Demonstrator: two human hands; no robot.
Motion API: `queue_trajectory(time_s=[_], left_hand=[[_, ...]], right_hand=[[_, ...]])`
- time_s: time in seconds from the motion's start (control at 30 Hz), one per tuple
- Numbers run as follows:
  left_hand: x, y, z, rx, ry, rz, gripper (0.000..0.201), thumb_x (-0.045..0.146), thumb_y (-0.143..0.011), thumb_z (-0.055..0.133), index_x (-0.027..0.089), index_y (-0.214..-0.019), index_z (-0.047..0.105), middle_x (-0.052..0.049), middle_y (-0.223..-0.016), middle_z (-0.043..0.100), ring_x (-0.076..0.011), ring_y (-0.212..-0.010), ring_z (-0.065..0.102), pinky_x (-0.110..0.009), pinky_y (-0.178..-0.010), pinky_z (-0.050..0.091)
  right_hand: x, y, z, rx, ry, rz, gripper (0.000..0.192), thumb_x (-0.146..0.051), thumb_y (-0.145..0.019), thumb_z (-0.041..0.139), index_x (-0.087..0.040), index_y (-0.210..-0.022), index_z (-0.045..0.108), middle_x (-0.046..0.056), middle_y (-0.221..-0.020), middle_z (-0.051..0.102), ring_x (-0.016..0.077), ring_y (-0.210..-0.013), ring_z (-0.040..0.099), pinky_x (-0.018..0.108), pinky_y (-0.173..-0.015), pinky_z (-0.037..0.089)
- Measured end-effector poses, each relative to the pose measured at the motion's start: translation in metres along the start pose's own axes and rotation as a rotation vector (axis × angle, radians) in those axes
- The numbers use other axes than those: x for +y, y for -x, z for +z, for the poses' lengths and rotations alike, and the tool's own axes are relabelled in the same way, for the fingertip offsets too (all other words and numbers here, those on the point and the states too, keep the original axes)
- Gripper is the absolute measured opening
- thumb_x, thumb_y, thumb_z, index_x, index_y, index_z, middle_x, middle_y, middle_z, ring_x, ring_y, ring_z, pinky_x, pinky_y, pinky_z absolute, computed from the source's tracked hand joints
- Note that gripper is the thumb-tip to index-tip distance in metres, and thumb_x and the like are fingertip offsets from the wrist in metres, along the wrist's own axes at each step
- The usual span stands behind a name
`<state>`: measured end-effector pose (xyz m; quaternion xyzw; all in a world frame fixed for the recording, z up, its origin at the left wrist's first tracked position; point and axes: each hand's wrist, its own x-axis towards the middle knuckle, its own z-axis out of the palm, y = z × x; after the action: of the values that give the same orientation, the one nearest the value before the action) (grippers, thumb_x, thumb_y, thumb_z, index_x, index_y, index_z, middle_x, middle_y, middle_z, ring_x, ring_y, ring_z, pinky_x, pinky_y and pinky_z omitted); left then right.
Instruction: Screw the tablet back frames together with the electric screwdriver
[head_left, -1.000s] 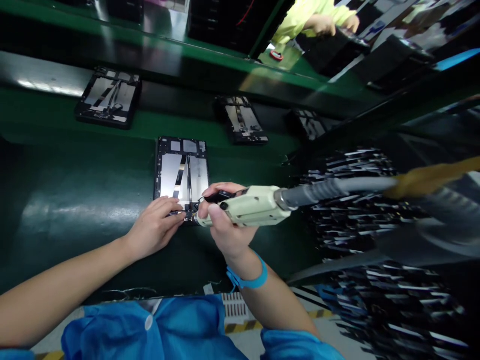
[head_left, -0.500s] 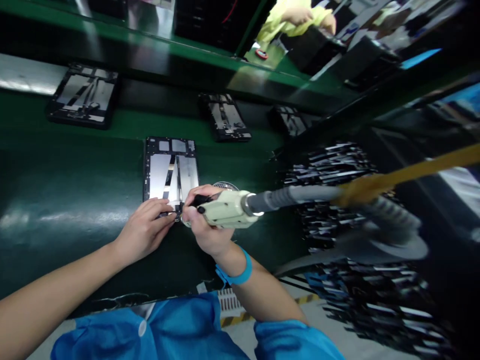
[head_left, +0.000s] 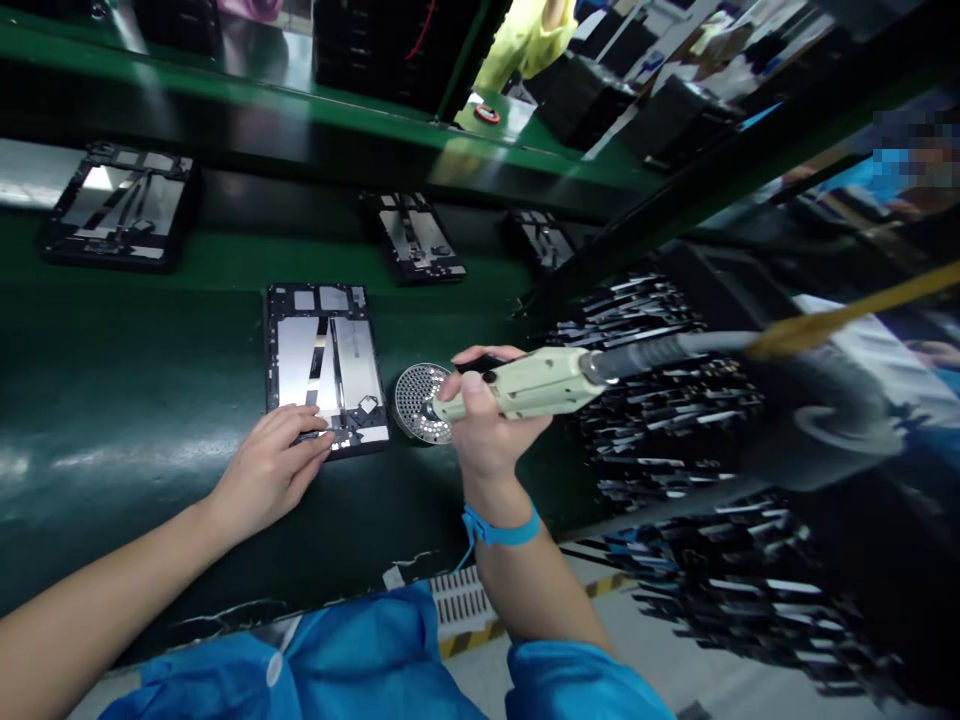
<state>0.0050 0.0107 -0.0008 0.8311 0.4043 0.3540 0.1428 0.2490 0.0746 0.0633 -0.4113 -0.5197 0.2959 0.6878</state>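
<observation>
An open tablet chassis (head_left: 324, 362) with silver plates and flat cables lies on the dark green belt (head_left: 135, 400) in front of me. My left hand (head_left: 264, 475) rests flat on its near left corner, fingers spread. My right hand (head_left: 486, 425) grips a beige electric screwdriver (head_left: 541, 382), whose grey hose runs off to the right. The driver's tip sits over a round perforated metal screw dish (head_left: 420, 402) just right of the chassis. A blue strap circles my right wrist.
Three more open chassis (head_left: 120, 205) (head_left: 416, 237) (head_left: 541, 240) lie further along the belt. A rack of stacked dark parts (head_left: 675, 400) fills the right side. A person in a yellow sleeve (head_left: 525, 45) works at the far top.
My right hand has lifted the screwdriver off the chassis's near edge and swung it right, over the screw dish. My left hand stays on the chassis. The camera view shifted rightward.
</observation>
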Motion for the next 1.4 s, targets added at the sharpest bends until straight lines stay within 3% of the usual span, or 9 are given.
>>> queue_trajectory(time_s=[0.23, 0.6, 0.87, 1.0, 1.17, 1.4], left_hand=[[0.001, 0.0, -0.002, -0.002, 0.01, -0.012, 0.023, 0.012, -0.097, 0.062, 0.02, -0.116, 0.073, -0.011, -0.119, 0.071, -0.0289, -0.122, 0.065, -0.052, -0.104, 0.056], [0.003, -0.002, -0.002, 0.002, 0.004, 0.005, 0.021, 0.011, -0.098, 0.062, 0.017, -0.116, 0.071, -0.011, -0.118, 0.071, -0.028, -0.121, 0.065, -0.05, -0.104, 0.055], [0.004, -0.003, 0.003, 0.032, 0.039, -0.012, 0.024, 0.014, -0.098, 0.061, 0.02, -0.12, 0.068, -0.011, -0.12, 0.07, -0.0283, -0.12, 0.064, -0.051, -0.105, 0.055], [0.005, -0.003, 0.003, 0.016, 0.053, -0.068, 0.039, 0.022, -0.096, 0.066, 0.019, -0.134, 0.06, -0.015, -0.129, 0.066, -0.0315, -0.122, 0.063, -0.055, -0.104, 0.055], [0.003, -0.002, 0.005, 0.009, 0.085, -0.067, 0.046, 0.026, -0.095, 0.069, 0.021, -0.139, 0.057, -0.015, -0.132, 0.063, -0.0325, -0.126, 0.061, -0.056, -0.107, 0.053], [0.001, -0.003, 0.006, -0.021, 0.107, -0.061, 0.046, 0.026, -0.094, 0.069, 0.018, -0.138, 0.056, -0.016, -0.134, 0.063, -0.0323, -0.129, 0.059, -0.056, -0.11, 0.05]], right_hand=[[0.02, 0.001, -0.007, 0.049, 0.068, 0.004, 0.019, -0.021, -0.083, 0.073, -0.02, -0.099, 0.063, -0.001, -0.087, 0.069, 0.0095, -0.052, 0.062, 0.027, -0.05, 0.054], [0.022, 0.002, -0.008, 0.048, 0.101, 0.022, 0.019, -0.024, -0.083, 0.073, -0.019, -0.098, 0.063, -0.001, -0.083, 0.068, 0.0098, -0.051, 0.061, 0.026, -0.049, 0.053], [-0.005, -0.004, 0.004, 0.104, 0.027, 0.034, 0.017, -0.02, -0.081, 0.069, -0.021, -0.096, 0.061, -0.002, -0.083, 0.066, 0.0101, -0.049, 0.06, 0.027, -0.047, 0.05], [-0.023, 0.012, 0.031, -0.058, -0.095, 0.048, 0.021, -0.024, -0.085, 0.068, -0.025, -0.103, 0.059, -0.002, -0.09, 0.066, 0.01, -0.049, 0.062, 0.028, -0.047, 0.053], [-0.019, 0.039, 0.059, -0.343, -0.189, 0.09, 0.024, -0.027, -0.089, 0.07, -0.027, -0.111, 0.06, 0.0, -0.099, 0.068, 0.0104, -0.057, 0.064, 0.031, -0.057, 0.058], [-0.009, 0.046, 0.065, -0.376, -0.201, 0.093, 0.023, -0.026, -0.09, 0.069, -0.027, -0.112, 0.061, 0.0, -0.1, 0.067, 0.0113, -0.062, 0.065, 0.034, -0.064, 0.06]])
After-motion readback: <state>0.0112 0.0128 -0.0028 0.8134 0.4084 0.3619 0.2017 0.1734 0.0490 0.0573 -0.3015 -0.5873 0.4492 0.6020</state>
